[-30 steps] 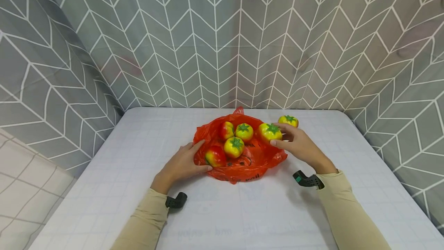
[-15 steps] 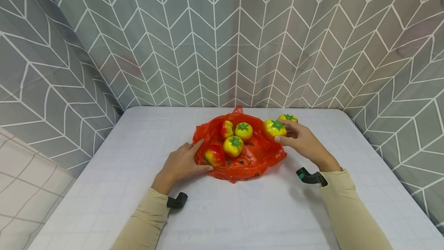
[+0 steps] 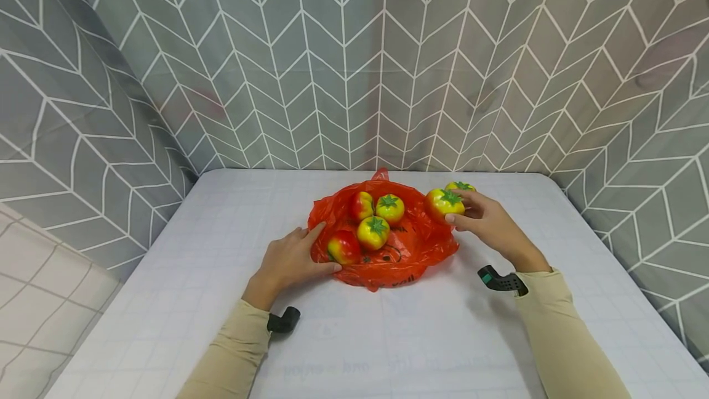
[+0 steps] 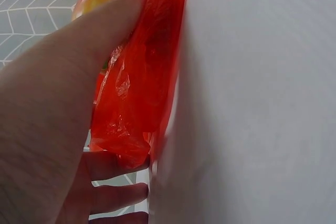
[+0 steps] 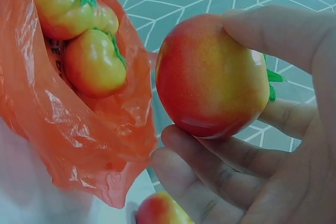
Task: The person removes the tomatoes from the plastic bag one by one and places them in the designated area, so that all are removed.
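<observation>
Green leaves (image 3: 451,196) on the held fruit (image 3: 437,206): head view shows more.

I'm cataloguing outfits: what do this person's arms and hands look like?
The left sleeve and right sleeve are long, plain and beige, slightly creased. Each ends at a curved black wrist piece; the right one bears a small green patch. Left hand and right hand are gloveless.

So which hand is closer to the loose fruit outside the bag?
Right. The right hand holds another fruit just in front of that loose fruit; the left hand is farther away, touching the left side of the red bag.
</observation>
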Demonstrator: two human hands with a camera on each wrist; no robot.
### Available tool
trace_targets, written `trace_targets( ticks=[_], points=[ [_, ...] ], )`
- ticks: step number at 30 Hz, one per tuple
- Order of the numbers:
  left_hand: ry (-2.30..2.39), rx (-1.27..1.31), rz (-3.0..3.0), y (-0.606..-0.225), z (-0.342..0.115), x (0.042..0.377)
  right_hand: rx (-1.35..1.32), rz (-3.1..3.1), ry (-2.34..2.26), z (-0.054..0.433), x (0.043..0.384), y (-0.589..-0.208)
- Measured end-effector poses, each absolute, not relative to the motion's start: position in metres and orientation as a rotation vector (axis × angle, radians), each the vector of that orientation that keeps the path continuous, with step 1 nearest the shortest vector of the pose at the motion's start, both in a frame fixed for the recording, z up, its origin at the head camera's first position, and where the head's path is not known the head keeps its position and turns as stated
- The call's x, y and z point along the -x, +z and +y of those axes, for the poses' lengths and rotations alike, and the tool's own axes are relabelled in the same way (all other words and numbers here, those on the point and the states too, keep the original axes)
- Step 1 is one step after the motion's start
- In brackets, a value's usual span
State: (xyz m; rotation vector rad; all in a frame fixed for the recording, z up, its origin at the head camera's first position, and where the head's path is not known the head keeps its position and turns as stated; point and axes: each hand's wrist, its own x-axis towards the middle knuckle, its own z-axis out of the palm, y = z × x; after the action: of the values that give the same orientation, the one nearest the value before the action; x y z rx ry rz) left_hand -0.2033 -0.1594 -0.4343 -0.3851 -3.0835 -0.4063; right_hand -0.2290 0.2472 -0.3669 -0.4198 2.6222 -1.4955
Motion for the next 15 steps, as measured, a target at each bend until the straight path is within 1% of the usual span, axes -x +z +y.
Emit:
trace_targets(
  ticks=[15],
  points=[
    [-0.368, 0.397, -3.093, -0.435, -0.158, 0.204, 0.333, 2.734, -1.451, 0.274, 0.228, -0.358]
  ],
)
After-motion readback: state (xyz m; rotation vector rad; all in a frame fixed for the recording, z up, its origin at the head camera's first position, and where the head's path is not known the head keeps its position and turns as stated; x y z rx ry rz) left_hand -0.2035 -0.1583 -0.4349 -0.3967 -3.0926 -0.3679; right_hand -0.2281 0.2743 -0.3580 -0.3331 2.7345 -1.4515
